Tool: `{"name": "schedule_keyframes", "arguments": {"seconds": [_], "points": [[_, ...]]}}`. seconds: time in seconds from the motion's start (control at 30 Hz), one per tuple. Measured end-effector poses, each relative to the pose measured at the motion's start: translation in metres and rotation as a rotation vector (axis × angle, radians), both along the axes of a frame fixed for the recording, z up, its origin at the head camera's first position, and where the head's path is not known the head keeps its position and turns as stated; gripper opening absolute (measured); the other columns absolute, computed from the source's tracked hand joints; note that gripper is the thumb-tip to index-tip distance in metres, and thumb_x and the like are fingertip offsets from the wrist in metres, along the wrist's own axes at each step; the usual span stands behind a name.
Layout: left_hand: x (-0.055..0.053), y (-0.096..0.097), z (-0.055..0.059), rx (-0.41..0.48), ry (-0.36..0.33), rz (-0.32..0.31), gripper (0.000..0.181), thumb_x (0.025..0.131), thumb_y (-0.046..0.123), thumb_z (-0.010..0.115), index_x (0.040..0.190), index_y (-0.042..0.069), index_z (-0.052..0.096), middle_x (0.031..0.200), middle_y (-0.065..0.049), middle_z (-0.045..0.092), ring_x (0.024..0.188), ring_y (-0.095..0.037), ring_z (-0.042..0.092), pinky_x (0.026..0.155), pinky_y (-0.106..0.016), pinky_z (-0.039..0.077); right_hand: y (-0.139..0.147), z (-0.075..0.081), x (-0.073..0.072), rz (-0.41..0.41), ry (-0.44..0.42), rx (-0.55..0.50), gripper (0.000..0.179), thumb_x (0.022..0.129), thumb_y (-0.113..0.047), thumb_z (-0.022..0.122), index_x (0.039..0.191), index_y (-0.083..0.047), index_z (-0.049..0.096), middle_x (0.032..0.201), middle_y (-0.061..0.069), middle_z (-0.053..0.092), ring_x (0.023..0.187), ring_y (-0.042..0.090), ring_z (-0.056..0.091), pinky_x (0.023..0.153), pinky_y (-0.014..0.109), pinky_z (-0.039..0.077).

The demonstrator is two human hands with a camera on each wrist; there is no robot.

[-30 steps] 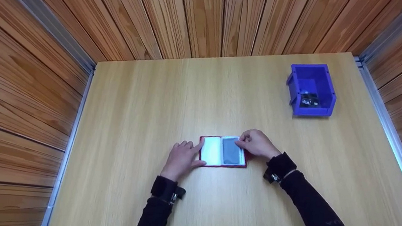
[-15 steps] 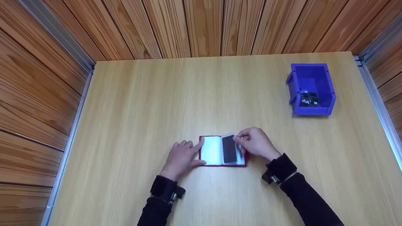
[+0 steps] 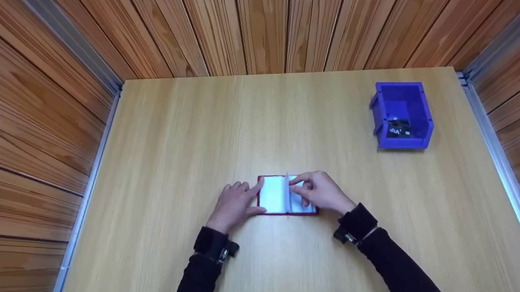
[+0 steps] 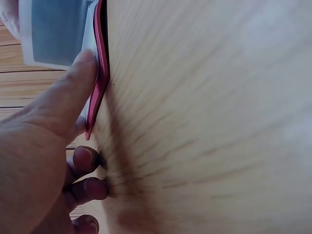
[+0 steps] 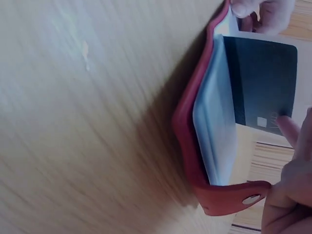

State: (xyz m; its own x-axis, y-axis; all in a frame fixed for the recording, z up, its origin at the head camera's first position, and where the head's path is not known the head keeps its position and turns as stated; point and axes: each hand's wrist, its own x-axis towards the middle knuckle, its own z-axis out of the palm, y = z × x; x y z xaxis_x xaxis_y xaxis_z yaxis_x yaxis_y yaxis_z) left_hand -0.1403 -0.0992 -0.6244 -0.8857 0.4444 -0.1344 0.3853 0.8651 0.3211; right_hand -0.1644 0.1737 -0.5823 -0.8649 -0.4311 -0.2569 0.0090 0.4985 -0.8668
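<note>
A small red card holder (image 3: 272, 196) with clear plastic pages lies spread on the table. My left hand (image 3: 230, 205) presses its left side, with thumb and index finger at the two corners; in the left wrist view the thumb (image 4: 73, 80) lies along the page. My right hand (image 3: 325, 190) pinches one plastic sleeve (image 3: 287, 194) by its outer edge, and the sleeve stands nearly upright at the spine. Inside it shows a dark card (image 5: 265, 87) with a small pale square. A red strap with a metal snap (image 5: 251, 199) sticks out from the cover.
A purple-blue bin (image 3: 403, 143) stands at the back right of the wooden table (image 3: 183, 148), with black cards (image 3: 398, 128) in it, one marked "Vip". Wood-plank walls (image 3: 262, 22) enclose the back and both sides.
My right hand has lifted the sleeve with the dark card off the right side and swung it leftward to nearly upright. The left hand has stayed in place.
</note>
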Motion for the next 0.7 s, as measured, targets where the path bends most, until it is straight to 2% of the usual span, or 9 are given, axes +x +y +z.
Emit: {"name": "schedule_keyframes", "arguments": {"seconds": [0.17,0.33,0.53,0.7], "points": [[0.000,0.000,-0.002,0.015,-0.014,0.010,0.088,0.085,0.062,0.072,0.159,0.024,0.043,0.102,-0.007,0.062,0.094,-0.023,0.055,0.083,-0.038,0.040,-0.006,-0.005,0.004,0.074,0.029,0.045,0.027,0.100,-0.016,0.069,0.124,-0.007,0.074,0.054,-0.004,0.058,0.044,0.006,0.048,0.045,0.021,0.034],[-0.001,-0.001,-0.003,0.025,-0.040,0.029,0.095,0.080,0.066,0.074,0.160,0.025,0.042,0.106,-0.008,0.064,0.096,-0.024,0.055,0.085,-0.039,0.040,-0.013,-0.012,0.008,0.126,0.097,0.131,0.031,0.098,-0.015,0.070,0.129,-0.009,0.073,0.057,-0.009,0.054,0.048,0.005,0.051,0.048,0.021,0.039],[-0.001,-0.002,-0.004,0.071,-0.054,0.060,0.105,0.077,0.067,0.075,0.163,0.025,0.033,0.095,-0.004,0.063,0.086,-0.020,0.050,0.084,-0.037,0.039,-0.020,-0.017,0.012,0.168,0.152,0.252,0.033,0.098,-0.018,0.071,0.131,-0.017,0.074,0.061,-0.011,0.044,0.052,0.005,0.045,0.052,0.022,0.036],[0.000,-0.004,-0.002,0.120,-0.069,0.074,0.115,0.073,0.063,0.080,0.166,0.026,0.024,0.083,0.001,0.057,0.082,-0.017,0.046,0.086,-0.037,0.038,-0.023,-0.019,0.012,0.189,0.191,0.297,0.033,0.098,-0.018,0.071,0.131,-0.019,0.074,0.076,-0.003,0.058,0.051,0.005,0.041,0.054,0.024,0.035]]}}
